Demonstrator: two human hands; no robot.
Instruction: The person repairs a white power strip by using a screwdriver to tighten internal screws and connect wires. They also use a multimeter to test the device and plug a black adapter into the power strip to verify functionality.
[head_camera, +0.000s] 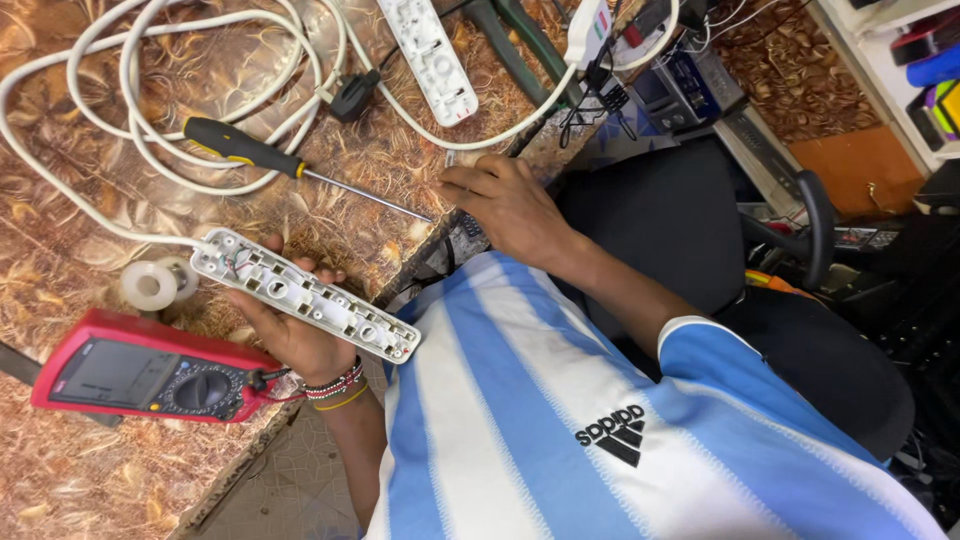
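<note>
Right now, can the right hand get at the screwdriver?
Probably yes. The right hand rests empty at the table edge, the screwdriver lies uncovered beside it with its tip toward the fingers; only cable loops under the handle.

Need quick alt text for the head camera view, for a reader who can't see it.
The left hand holds an opened white power strip over a brown patterned table; the right hand rests at the table's edge. A screwdriver, red multimeter and tape roll lie nearby.
</note>
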